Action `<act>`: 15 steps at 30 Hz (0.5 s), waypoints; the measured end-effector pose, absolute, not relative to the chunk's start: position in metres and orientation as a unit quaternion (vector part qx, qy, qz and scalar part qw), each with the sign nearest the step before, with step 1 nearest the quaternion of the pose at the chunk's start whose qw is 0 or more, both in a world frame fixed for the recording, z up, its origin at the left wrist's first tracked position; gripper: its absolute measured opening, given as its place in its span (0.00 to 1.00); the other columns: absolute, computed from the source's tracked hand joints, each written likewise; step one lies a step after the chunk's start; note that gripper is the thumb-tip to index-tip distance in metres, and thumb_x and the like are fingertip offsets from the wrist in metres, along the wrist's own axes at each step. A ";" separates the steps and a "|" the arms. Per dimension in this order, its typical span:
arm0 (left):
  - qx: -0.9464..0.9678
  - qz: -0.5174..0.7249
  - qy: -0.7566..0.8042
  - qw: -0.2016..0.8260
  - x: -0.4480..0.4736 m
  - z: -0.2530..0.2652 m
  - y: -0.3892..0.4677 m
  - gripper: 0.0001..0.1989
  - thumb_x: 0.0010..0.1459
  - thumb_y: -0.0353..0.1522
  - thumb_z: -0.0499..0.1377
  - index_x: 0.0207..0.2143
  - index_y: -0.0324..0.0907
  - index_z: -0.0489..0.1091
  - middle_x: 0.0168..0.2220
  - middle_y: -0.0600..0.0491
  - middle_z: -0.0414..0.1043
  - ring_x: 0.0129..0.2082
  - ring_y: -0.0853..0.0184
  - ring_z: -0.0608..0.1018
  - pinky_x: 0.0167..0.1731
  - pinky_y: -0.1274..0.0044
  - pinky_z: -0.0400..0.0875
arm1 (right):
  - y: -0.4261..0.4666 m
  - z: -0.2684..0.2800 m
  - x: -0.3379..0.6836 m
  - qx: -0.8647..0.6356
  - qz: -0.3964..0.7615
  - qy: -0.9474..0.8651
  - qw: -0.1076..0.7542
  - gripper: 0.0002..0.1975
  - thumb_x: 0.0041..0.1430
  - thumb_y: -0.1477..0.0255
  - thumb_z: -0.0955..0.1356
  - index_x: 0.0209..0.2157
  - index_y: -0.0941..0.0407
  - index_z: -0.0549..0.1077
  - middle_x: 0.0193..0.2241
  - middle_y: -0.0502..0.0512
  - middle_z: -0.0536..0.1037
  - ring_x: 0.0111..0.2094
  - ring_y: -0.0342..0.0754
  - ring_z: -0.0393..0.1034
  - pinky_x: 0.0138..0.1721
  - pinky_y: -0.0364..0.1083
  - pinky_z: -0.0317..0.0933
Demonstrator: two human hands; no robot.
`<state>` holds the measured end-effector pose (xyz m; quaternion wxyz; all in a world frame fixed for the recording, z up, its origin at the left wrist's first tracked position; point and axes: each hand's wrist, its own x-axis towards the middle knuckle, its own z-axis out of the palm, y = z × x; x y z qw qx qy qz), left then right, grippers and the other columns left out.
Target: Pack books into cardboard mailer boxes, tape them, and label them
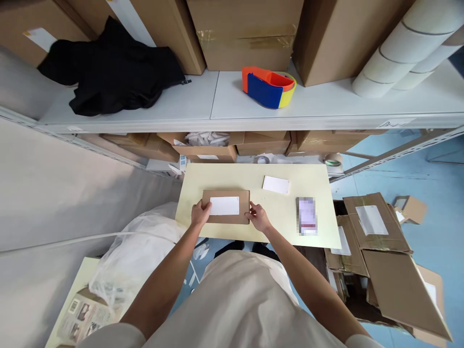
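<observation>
A flat brown cardboard box (226, 219) lies on the pale yellow table (253, 234) in front of me, with a white label (224, 206) on its top face. My left hand (201, 213) grips the box's left end, its thumb on top near the label and the other fingers mostly hidden. At the right end, my right hand (258, 217) has its fingers curled against the box's edge. A stack of white labels (276, 184) sits toward the back of the table. Farther right is a pixelated purple item (307, 216) whose kind I cannot make out.
The shelf (228, 108) above holds large cartons, a black garment (123, 70), an orange, blue and yellow looped object (270, 88) and white rolls (398, 53). Opened cartons (402, 285) pile up at the right. Clear plastic bagging (134, 256) bulges at the left.
</observation>
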<state>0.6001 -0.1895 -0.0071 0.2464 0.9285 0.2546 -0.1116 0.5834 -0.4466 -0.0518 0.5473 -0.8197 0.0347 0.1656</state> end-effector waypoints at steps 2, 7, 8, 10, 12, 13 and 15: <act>0.929 -0.103 0.256 0.248 0.601 -0.009 -0.187 0.22 0.56 0.41 0.53 0.49 0.39 0.68 0.42 0.42 0.72 0.48 0.55 0.73 0.46 0.69 0.67 | -0.441 -0.053 0.585 -0.817 0.164 0.044 0.552 0.26 0.53 0.72 0.66 0.55 0.54 0.67 0.33 0.53 0.69 0.30 0.45 0.69 0.38 0.46 0.70; 0.929 -0.105 0.245 0.256 0.596 -0.016 -0.187 0.29 0.60 0.41 0.49 0.60 0.34 0.56 0.50 0.37 0.67 0.52 0.53 0.70 0.51 0.67 0.64 | -0.439 -0.051 0.582 -0.807 0.183 0.064 0.558 0.27 0.55 0.70 0.65 0.58 0.55 0.63 0.36 0.55 0.68 0.32 0.45 0.69 0.38 0.47 0.69; 0.931 -0.103 0.241 0.254 0.595 -0.017 -0.188 0.30 0.61 0.41 0.48 0.61 0.33 0.54 0.51 0.35 0.65 0.53 0.52 0.69 0.52 0.66 0.64 | -0.439 -0.050 0.581 -0.805 0.192 0.067 0.557 0.28 0.55 0.69 0.64 0.59 0.54 0.62 0.37 0.55 0.68 0.31 0.44 0.69 0.37 0.47 0.69; 0.936 -0.097 0.233 0.245 0.593 -0.019 -0.191 0.32 0.62 0.41 0.47 0.62 0.30 0.50 0.52 0.33 0.63 0.55 0.50 0.67 0.52 0.63 0.63 | -0.437 -0.048 0.580 -0.809 0.206 0.080 0.545 0.28 0.57 0.67 0.63 0.60 0.53 0.59 0.39 0.56 0.68 0.31 0.44 0.69 0.36 0.47 0.69; 0.940 -0.089 0.231 0.233 0.592 -0.021 -0.192 0.33 0.62 0.42 0.46 0.63 0.30 0.46 0.54 0.32 0.60 0.56 0.48 0.65 0.53 0.61 0.62 | -0.433 -0.045 0.580 -0.823 0.209 0.093 0.520 0.28 0.57 0.67 0.62 0.60 0.54 0.58 0.40 0.57 0.68 0.33 0.45 0.69 0.37 0.48 0.68; 0.942 -0.084 0.228 0.234 0.592 -0.022 -0.192 0.34 0.62 0.42 0.46 0.64 0.31 0.45 0.55 0.33 0.59 0.56 0.48 0.65 0.53 0.60 0.62 | -0.431 -0.044 0.580 -0.831 0.204 0.099 0.507 0.27 0.58 0.67 0.62 0.59 0.54 0.58 0.40 0.57 0.69 0.34 0.46 0.69 0.39 0.48 0.68; 0.939 -0.067 0.218 0.257 0.592 -0.024 -0.190 0.35 0.61 0.42 0.48 0.64 0.32 0.43 0.56 0.33 0.57 0.57 0.49 0.64 0.53 0.60 0.62 | -0.427 -0.042 0.577 -0.842 0.184 0.107 0.495 0.26 0.58 0.68 0.61 0.59 0.54 0.58 0.41 0.58 0.69 0.37 0.47 0.70 0.42 0.49 0.67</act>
